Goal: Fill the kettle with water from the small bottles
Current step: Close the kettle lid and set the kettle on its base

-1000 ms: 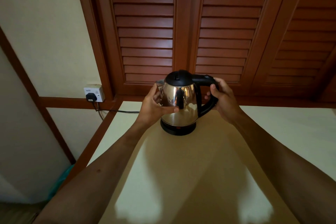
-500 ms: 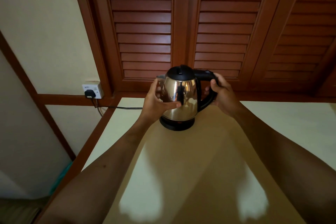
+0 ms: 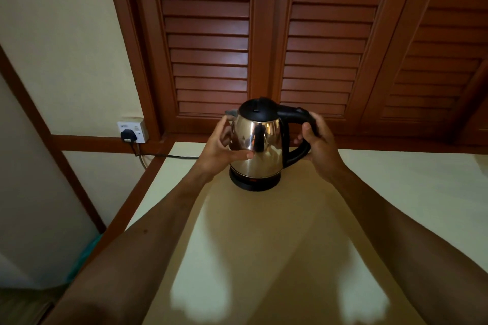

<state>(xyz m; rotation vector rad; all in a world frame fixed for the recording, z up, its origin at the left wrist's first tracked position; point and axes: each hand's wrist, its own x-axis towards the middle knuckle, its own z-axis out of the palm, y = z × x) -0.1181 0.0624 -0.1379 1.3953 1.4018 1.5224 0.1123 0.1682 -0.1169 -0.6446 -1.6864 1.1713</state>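
Observation:
A shiny steel kettle (image 3: 260, 145) with a black lid and black handle stands on its black base (image 3: 254, 182) at the back of the pale table (image 3: 412, 192). Its lid is closed. My left hand (image 3: 220, 149) cups the kettle's left side, thumb across the front of the steel body. My right hand (image 3: 315, 140) is wrapped around the black handle on the right. No small bottles are in view.
A wall socket (image 3: 133, 130) with a black plug sits at the left, and its cable (image 3: 169, 156) runs along the table's back edge toward the kettle. Brown louvred wooden doors (image 3: 264, 34) rise right behind the table. The table's wooden left edge (image 3: 137, 192) borders a gap.
The camera has tilted slightly, so the kettle sits a little lower in view than half a second ago. Both hands keep the same hold on the kettle.

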